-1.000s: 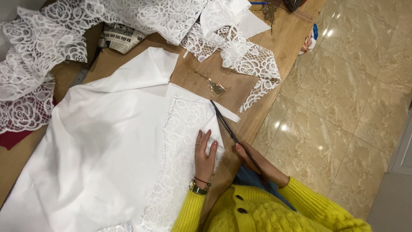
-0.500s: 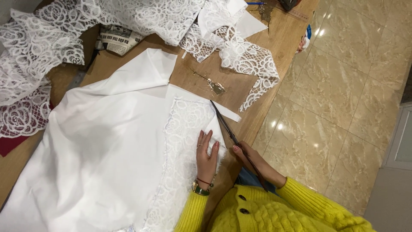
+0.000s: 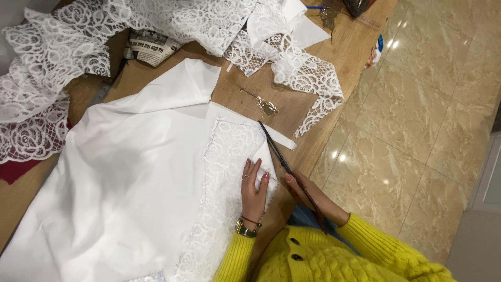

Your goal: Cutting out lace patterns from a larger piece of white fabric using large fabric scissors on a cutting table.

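1. We see our left hand lying flat, fingers spread, on a strip of white lace that runs along the edge of a large white cloth.
2. Our right hand is closed around the handles of a pair of long dark scissors, just beside the left hand.
3. The scissor blades point away from us and lie along the right edge of the lace strip; the blades look close together, though we cannot tell whether they are fully shut.
4. A narrow white offcut lies at the blade tips, near the corner of the cloth.
5. The cloth and lace cover most of the brown wooden surface; the lace strip sits near its right edge, close to our body.
6. A gold watch and thin bracelets circle the left wrist; both sleeves are yellow knit.
7. More white rose-pattern lace is heaped along the far side and the left.
8. A crumpled printed paper, white with dark lettering, lies half under that heap at the far left.
9. A small gold-coloured metal piece rests on the bare wood beyond the scissors.
10. A dark red scrap shows at the left edge.
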